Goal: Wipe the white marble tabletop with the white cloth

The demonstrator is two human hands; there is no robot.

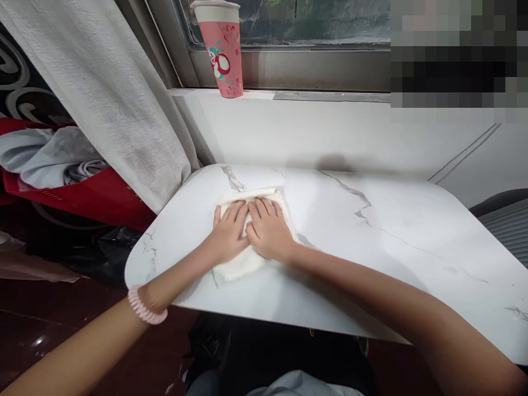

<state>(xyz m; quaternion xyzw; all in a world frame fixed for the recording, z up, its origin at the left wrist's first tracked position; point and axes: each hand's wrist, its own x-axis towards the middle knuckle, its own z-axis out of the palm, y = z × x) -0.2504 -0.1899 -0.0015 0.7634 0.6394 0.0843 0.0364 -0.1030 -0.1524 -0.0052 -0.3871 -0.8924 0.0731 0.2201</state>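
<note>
White fabric cloth (242, 265) is pressed to grey-veined white bench (404, 214) by flat left hand (229, 234) and right hand (269, 230); probably light, limp, best gripped by edge.

Cream cloth (240, 267), grey-veined white tabletop (342, 242), pink-and-white cup (229, 58)

You can read no words, numbers or brand names anywhere in this view. The clearest print before you is on the pink cup (226, 49), at the top of the frame, left of centre: a red-and-white cartoon figure (220, 64) with green touches, among red curls. At the upper left edge, you see pale curved shapes (8, 63) on a dark panel (41, 104); whether they are letters, you cannot tell.
</note>
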